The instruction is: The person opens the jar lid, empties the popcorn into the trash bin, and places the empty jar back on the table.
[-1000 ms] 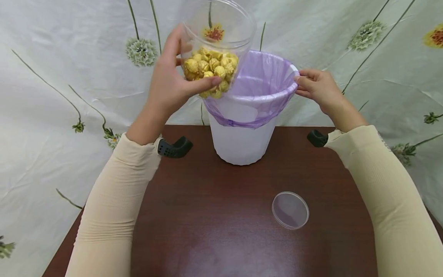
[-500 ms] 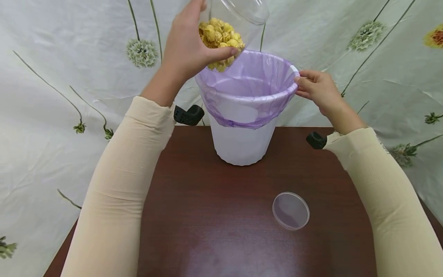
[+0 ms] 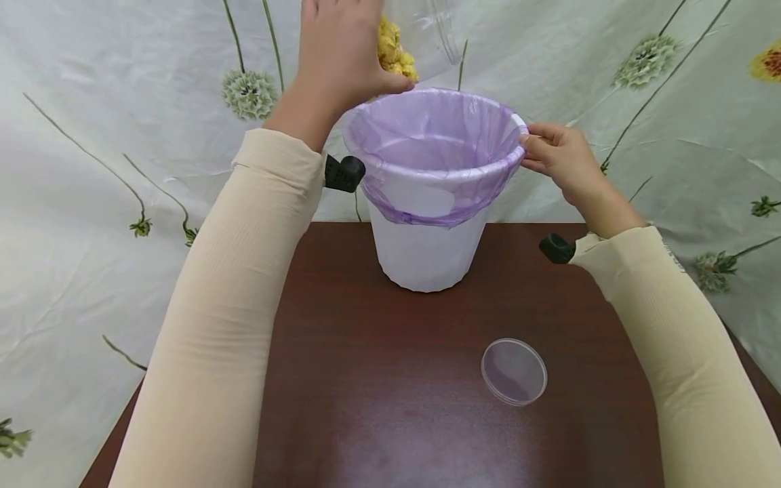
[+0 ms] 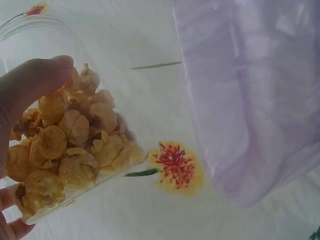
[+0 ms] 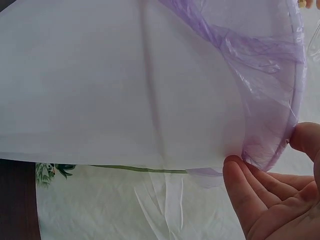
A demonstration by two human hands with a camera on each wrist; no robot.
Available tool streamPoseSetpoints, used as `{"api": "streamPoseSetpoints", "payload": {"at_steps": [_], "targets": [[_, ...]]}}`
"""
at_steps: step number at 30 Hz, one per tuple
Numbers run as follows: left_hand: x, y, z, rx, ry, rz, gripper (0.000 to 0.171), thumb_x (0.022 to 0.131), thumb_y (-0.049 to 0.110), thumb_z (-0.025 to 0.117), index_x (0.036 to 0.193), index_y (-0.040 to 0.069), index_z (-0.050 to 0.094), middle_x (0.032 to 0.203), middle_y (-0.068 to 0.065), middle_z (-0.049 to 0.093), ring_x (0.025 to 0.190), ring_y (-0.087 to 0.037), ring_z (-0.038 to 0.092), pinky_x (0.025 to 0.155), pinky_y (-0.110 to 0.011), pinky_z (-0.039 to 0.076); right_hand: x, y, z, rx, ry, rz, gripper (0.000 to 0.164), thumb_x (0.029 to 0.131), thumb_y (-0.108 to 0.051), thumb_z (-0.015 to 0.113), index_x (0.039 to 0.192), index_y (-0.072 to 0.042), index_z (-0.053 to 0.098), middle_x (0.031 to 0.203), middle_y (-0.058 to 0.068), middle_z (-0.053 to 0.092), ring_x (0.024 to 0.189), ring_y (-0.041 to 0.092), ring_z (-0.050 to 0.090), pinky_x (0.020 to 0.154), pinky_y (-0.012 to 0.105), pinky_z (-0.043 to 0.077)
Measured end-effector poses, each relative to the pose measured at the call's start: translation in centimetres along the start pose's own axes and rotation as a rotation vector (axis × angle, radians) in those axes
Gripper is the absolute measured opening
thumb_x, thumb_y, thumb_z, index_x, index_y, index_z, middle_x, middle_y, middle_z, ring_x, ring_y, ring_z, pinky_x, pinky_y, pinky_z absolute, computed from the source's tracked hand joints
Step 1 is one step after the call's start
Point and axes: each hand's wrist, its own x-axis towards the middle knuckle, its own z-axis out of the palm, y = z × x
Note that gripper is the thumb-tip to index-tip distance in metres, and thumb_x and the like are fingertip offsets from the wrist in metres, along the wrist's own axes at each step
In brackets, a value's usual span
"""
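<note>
My left hand (image 3: 344,57) grips a clear plastic jar (image 3: 427,34) of yellow popcorn (image 3: 395,51) above the left rim of a white trash can (image 3: 427,251). The jar leans to the right, its mouth over the can; its upper part is cut off in the head view. In the left wrist view the popcorn (image 4: 75,145) lies piled inside the jar, thumb across its side. A purple bag (image 3: 421,200) lines the can and folds down over the rim. My right hand (image 3: 564,159) pinches the can's right rim, bag included, thumb on one side and fingers on the other.
A round clear lid (image 3: 514,372) lies on the dark brown table (image 3: 390,407), in front of the can to the right. Behind the table hangs a pale cloth (image 3: 122,169) printed with flowers. Each sleeve cuff carries a black wrist mount (image 3: 558,249).
My left hand has risen and moved right with the jar, which has gone from near upright to tipped toward the right. The right hand stays on the rim, and the lid lies still.
</note>
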Motion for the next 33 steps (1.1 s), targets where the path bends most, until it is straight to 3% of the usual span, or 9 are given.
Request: {"api": "streamPoseSetpoints", "payload": {"at_steps": [3, 7, 10, 14, 17, 20, 26, 33], "targets": [[0.6, 0.2, -0.3, 0.048, -0.004, 0.046, 0.087, 0.074, 0.049, 0.064, 0.143, 0.016, 0.022, 0.131, -0.011, 0.040, 0.127, -0.028, 0.025, 0.104, -0.045, 0.006, -0.1, 0.0, 0.1, 0.008, 0.002, -0.004, 0.046, 0.088, -0.011, 0.057, 0.124, 0.013, 0.042, 0.101, 0.012, 0.058, 0.081, 0.011, 0.061, 0.071, 0.019, 0.048], [1.1, 0.4, -0.3, 0.139, -0.024, 0.137, 0.086, 0.073, 0.040, 0.067, 0.142, 0.012, 0.023, 0.133, -0.014, 0.038, 0.124, -0.031, 0.029, 0.102, -0.048, 0.015, -0.1, 0.1, 0.2, -0.001, 0.001, -0.003, 0.047, 0.088, -0.012, 0.058, 0.124, 0.013, 0.043, 0.103, 0.012, 0.057, 0.083, 0.011, 0.060, 0.072, 0.019, 0.047], [1.3, 0.5, -0.2, 0.278, -0.063, 0.215, 0.089, 0.073, 0.032, 0.070, 0.143, 0.011, 0.018, 0.141, -0.015, 0.027, 0.127, -0.033, 0.024, 0.103, -0.049, 0.012, -0.1, 0.1, 0.2, -0.017, 0.000, -0.001, 0.047, 0.088, -0.014, 0.058, 0.125, 0.012, 0.043, 0.106, 0.014, 0.056, 0.084, 0.011, 0.060, 0.073, 0.020, 0.047], [0.9, 0.5, 0.2, 0.512, -0.081, 0.327, 0.080, 0.078, 0.011, 0.066, 0.141, 0.011, 0.017, 0.144, -0.014, 0.020, 0.130, -0.033, 0.017, 0.104, -0.048, 0.006, -0.1, 0.2, 0.3, -0.018, 0.002, 0.002, 0.048, 0.088, -0.013, 0.058, 0.126, 0.012, 0.042, 0.109, 0.016, 0.054, 0.085, 0.011, 0.060, 0.073, 0.020, 0.047], [0.6, 0.3, 0.5, 0.683, -0.019, 0.446, 0.071, 0.077, -0.004, 0.060, 0.136, 0.011, 0.023, 0.140, -0.013, 0.025, 0.128, -0.031, 0.020, 0.104, -0.044, 0.009, -0.1, 0.1, 0.4, -0.023, 0.003, 0.008, 0.049, 0.088, -0.014, 0.058, 0.127, 0.011, 0.042, 0.113, 0.018, 0.052, 0.086, 0.012, 0.060, 0.073, 0.019, 0.047], [0.6, 0.3, 0.7, 0.801, 0.034, 0.555, 0.067, 0.077, -0.010, 0.057, 0.132, 0.011, 0.025, 0.138, -0.011, 0.026, 0.127, -0.030, 0.020, 0.103, -0.041, 0.012, -0.1, 0.1, 0.4, -0.031, 0.001, 0.013, 0.050, 0.088, -0.015, 0.058, 0.128, 0.010, 0.041, 0.115, 0.019, 0.051, 0.087, 0.012, 0.059, 0.073, 0.019, 0.047], [0.8, 0.7, 0.6, 0.827, 0.064, 0.631, 0.060, 0.083, -0.012, 0.048, 0.132, 0.011, 0.024, 0.142, -0.010, 0.021, 0.129, -0.028, 0.017, 0.100, -0.042, 0.015, -0.1, 0.1, 0.4, -0.021, 0.005, 0.011, 0.052, 0.087, -0.015, 0.058, 0.128, 0.011, 0.040, 0.113, 0.017, 0.052, 0.085, 0.011, 0.060, 0.073, 0.019, 0.047], [1.1, 0.6, 0.6, 0.762, 0.190, 0.649, 0.051, 0.088, -0.018, 0.025, 0.129, 0.011, 0.030, 0.139, -0.009, 0.028, 0.125, -0.027, 0.026, 0.096, -0.043, 0.024, -0.1, 0.2, 0.4, -0.019, 0.002, 0.007, 0.051, 0.087, -0.015, 0.059, 0.128, 0.010, 0.041, 0.111, 0.016, 0.054, 0.085, 0.011, 0.060, 0.074, 0.020, 0.047]]}}
